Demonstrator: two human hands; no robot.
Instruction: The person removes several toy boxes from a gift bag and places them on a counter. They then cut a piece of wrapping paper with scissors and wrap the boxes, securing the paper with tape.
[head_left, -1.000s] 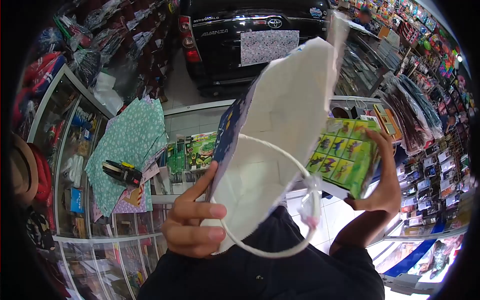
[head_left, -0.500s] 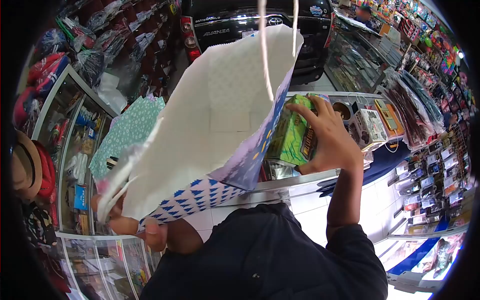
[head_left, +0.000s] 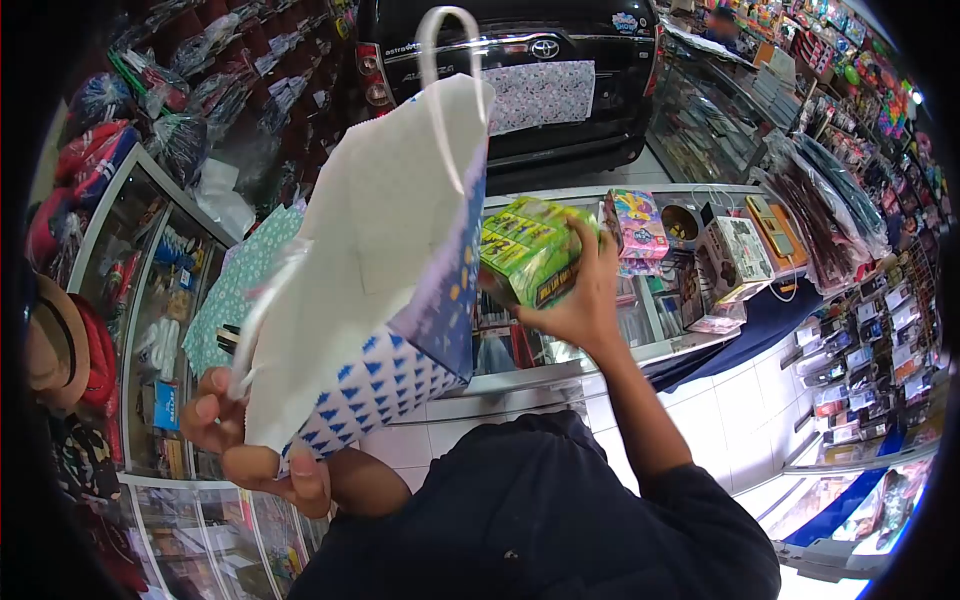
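My left hand (head_left: 265, 450) pinches the near edge of a paper gift bag (head_left: 375, 200), whose white inside faces up and whose outer side carries blue triangles. The bag's mouth gapes, and white cord handles (head_left: 433, 90) rise from its rims. To its right, my right hand (head_left: 580, 305) grips a green and yellow box (head_left: 530, 245) from the right side, fingers over the top edge and thumb low in front. The box is tilted, close beside the bag and over the glass counter. A colourful pink and yellow box (head_left: 637, 222) stands on the counter right of that hand.
The glass display counter (head_left: 480, 380) runs across in front of me, bearing a white box (head_left: 738, 255), a round tin (head_left: 682, 225) and a yellow device (head_left: 770, 230). Green floral sheets (head_left: 245, 275) lie at left. A black car (head_left: 510, 100) stands beyond; a person (head_left: 722, 30) is far off.
My right hand has moved left with the green box, uncovering the pink and yellow box. The bag has swung left and lower, revealing a floral sheet against the car.
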